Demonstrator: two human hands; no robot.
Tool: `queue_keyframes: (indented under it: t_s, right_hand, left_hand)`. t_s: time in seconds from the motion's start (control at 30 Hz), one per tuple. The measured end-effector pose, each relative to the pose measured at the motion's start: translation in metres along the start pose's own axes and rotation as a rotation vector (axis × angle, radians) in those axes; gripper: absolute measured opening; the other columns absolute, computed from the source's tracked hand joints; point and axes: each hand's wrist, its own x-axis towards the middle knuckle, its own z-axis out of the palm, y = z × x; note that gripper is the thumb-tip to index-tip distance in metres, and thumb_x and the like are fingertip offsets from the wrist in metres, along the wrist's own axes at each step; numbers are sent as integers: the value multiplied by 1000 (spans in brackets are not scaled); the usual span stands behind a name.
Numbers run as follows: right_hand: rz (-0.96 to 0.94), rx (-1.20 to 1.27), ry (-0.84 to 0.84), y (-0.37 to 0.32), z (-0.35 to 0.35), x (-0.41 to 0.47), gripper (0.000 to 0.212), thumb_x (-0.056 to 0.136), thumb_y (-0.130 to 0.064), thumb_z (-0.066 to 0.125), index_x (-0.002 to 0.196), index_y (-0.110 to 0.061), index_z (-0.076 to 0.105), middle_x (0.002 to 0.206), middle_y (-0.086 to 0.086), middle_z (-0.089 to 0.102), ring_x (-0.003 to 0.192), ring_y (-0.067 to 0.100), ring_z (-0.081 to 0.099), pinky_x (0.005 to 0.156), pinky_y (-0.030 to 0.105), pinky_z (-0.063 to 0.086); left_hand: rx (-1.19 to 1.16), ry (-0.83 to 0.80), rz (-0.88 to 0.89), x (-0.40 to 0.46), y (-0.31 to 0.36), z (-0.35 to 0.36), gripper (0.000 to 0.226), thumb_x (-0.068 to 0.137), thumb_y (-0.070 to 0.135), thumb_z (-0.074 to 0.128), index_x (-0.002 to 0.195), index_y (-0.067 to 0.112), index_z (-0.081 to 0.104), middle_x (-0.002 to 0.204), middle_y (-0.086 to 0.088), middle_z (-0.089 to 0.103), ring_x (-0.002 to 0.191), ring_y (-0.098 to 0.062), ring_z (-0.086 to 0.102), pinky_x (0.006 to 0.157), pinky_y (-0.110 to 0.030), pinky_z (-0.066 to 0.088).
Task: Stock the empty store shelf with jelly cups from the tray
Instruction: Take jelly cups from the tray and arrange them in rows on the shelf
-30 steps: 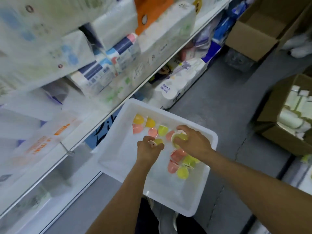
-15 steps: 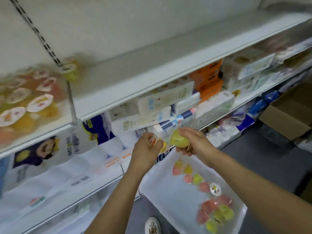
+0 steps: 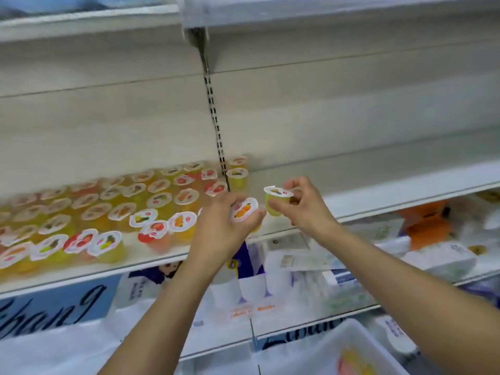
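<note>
My left hand (image 3: 220, 226) grips a jelly cup with an orange-fruit lid (image 3: 244, 209), held above the front of the white shelf (image 3: 378, 193). Just to its right, my right hand (image 3: 307, 205) pinches a yellow-green jelly cup (image 3: 276, 201), upright, over the shelf's front edge. Several rows of jelly cups (image 3: 113, 209) in yellow, orange and red stand on the left part of the shelf. Two more cups (image 3: 237, 174) stand by the slotted upright. A corner of the white tray (image 3: 338, 345) with a few cups shows at the bottom right.
A slotted metal upright (image 3: 216, 125) divides the shelf's back wall. Right of it the shelf surface is bare. Below are shelves with packs of tissue and white bags (image 3: 297, 266) and an orange box (image 3: 427, 220). Another shelf edge (image 3: 89, 20) runs above.
Both hands have lifted from the tray up to the shelf, each carrying a jelly cup. The view has swung from the floor and tray up to the stocked shelf.
</note>
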Motion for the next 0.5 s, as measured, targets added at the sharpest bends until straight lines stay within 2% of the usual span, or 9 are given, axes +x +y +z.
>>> queue_keyframes:
  t_s: [0.1, 0.17, 0.23, 0.3, 0.5]
  right_hand:
    - [-73, -212, -29, 0, 20, 31, 60, 74, -31, 79, 124, -22, 47, 109, -1, 62, 91, 14, 62, 79, 30, 52]
    - [-105, -338, -32, 1, 30, 49, 59, 75, -30, 78, 125, -18, 49, 112, 3, 64, 95, 19, 63, 80, 30, 51]
    - [-86, -407, -42, 5, 37, 63, 58, 76, -29, 77, 125, -16, 49, 115, 6, 63, 98, 23, 62, 80, 30, 50]
    - [-46, -429, -48, 9, 43, 75, 59, 77, -29, 77, 126, -15, 47, 118, 9, 61, 102, 26, 60, 81, 30, 48]
    - [42, -462, -30, 9, 52, 99, 60, 80, -32, 73, 129, -15, 42, 124, 8, 58, 105, 26, 59, 86, 34, 49]
  left_hand:
    - [42, 46, 1, 11, -12, -21, 43, 75, 50, 73, 112, 29, 67, 113, 17, 63, 100, -2, 59, 85, -25, 49]
    - [30, 66, -2, 16, -16, -34, 38, 74, 44, 76, 108, 30, 67, 105, 20, 63, 97, -2, 59, 85, -27, 51]
    - [25, 95, -12, 20, -20, -45, 35, 75, 40, 78, 106, 32, 65, 97, 22, 61, 90, 0, 59, 77, -21, 49]
    - [34, 116, -30, 26, -24, -52, 37, 74, 43, 78, 106, 34, 62, 97, 19, 61, 86, 0, 58, 73, -20, 48]
    - [48, 144, -83, 42, -35, -58, 55, 69, 48, 79, 117, 28, 59, 103, 13, 63, 93, -8, 60, 82, -31, 53]
